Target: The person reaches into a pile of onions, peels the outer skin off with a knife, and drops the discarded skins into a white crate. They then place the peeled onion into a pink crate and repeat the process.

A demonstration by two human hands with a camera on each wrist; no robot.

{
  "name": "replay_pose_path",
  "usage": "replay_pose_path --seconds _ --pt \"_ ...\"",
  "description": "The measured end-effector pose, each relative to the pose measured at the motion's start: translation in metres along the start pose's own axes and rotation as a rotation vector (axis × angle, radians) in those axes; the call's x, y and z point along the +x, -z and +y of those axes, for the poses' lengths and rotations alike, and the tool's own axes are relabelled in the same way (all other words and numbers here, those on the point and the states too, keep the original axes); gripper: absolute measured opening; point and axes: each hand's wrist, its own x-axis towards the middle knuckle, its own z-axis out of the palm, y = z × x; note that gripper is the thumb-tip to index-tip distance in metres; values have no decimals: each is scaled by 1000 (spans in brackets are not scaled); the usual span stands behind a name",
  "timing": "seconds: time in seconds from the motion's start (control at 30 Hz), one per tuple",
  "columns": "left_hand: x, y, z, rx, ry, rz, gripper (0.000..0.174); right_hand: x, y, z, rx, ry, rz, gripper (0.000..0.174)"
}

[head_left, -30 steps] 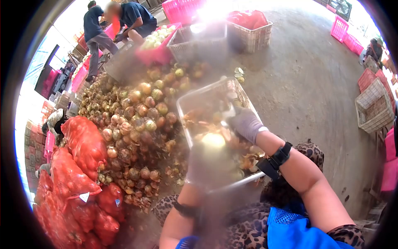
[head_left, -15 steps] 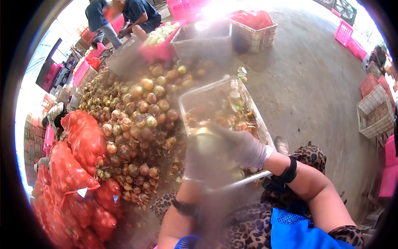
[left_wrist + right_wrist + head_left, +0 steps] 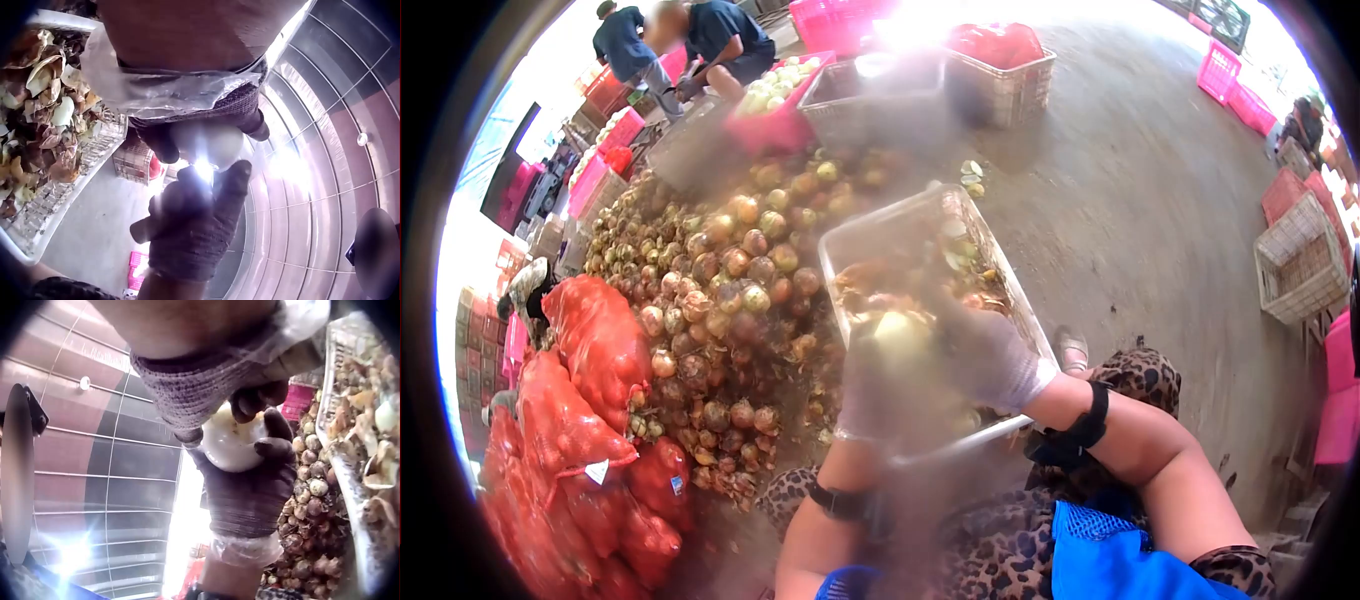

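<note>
A peeled pale onion is held over the near part of a white crate. My gloved left hand grips it, its fingers curled round the onion in the right wrist view. My gloved right hand is close against the onion's right side, its fingers curled round a brown handle-like object. Whether a blade extends from it cannot be told; glare and blur cover the contact. In the left wrist view, the right hand lies just below the onion.
Onion skins and pieces lie in the crate. Left of it spreads a large heap of unpeeled onions, with red mesh sacks beyond. More crates stand ahead; two people work at the upper left.
My right hand has come back from over the crate's middle to the onion and stays beside it. The left hand keeps its hold. The view has shifted slightly.
</note>
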Motion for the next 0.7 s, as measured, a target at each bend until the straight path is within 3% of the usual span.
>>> replay_pose_path --seconds 0.1,0.2,0.37,0.43,0.47,0.57,0.67,0.7 --pt "-2 -10 5 -37 79 29 73 7 -5 18 54 273 112 38" --pt "-3 -3 7 105 90 -52 78 9 7 17 53 -48 -112 38" --pt "-4 7 0 380 -48 -6 88 24 9 28 -32 -201 -19 50" --pt "-13 -10 15 218 25 -33 94 38 12 44 -62 -287 -15 56" --pt "-16 -12 18 128 31 -23 104 41 13 47 -89 -205 8 58" --pt "-12 -1 27 187 -15 -8 103 30 11 35 -89 296 114 67" --pt "-8 5 31 149 -18 -10 103 7 19 22 -102 76 -249 70" --pt "-7 5 32 128 -16 -16 103 4 17 23 -179 144 -231 68"
